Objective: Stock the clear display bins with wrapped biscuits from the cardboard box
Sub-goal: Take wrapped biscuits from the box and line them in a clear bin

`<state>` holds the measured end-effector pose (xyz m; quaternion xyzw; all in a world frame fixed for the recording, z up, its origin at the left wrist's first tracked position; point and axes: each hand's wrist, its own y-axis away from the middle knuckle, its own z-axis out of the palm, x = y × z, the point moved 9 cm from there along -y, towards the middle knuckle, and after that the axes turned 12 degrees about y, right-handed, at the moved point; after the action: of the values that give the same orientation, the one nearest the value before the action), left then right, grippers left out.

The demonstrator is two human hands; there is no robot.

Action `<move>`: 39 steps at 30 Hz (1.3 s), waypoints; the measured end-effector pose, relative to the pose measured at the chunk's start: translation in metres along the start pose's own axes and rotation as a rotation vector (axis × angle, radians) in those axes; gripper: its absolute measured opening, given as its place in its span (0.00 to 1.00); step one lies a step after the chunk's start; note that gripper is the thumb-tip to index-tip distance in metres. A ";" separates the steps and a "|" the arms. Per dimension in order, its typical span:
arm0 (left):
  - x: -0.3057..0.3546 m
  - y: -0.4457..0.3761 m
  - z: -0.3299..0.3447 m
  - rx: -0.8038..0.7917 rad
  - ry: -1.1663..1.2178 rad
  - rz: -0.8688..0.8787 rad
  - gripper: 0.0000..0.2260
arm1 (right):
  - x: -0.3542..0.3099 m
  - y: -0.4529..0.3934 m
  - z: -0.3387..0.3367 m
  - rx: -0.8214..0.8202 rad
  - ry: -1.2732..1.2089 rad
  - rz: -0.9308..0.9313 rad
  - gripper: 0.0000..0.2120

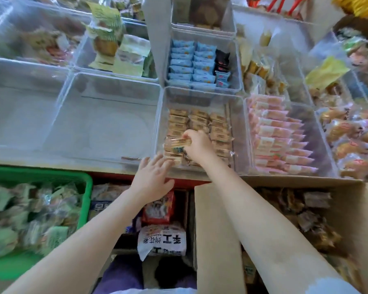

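While the right hand point(197, 145) pinches wrapped biscuits point(179, 143) over the center bin point(236, 132), the left hand point(152, 177), fingers spread, rests at its front rim. Uneven release may topple neat rows. The cardboard box point(212, 219) sits lower right.

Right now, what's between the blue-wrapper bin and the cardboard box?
Head view: the clear bin of tan wrapped biscuits, where the right hand grips a biscuit pack. Nearer, the cardboard box; farther, the blue-wrapper bin.
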<state>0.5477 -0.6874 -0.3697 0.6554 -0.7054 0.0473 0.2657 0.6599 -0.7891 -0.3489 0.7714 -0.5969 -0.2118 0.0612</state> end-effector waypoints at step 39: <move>0.045 -0.001 -0.041 0.174 0.181 -0.005 0.14 | 0.024 0.108 -0.032 0.260 -0.405 -0.021 0.16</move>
<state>0.5615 -0.7114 -0.3155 0.6708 -0.6702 0.1664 0.2705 0.5806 -0.8477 -0.2881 0.7209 -0.6110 -0.2842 -0.1618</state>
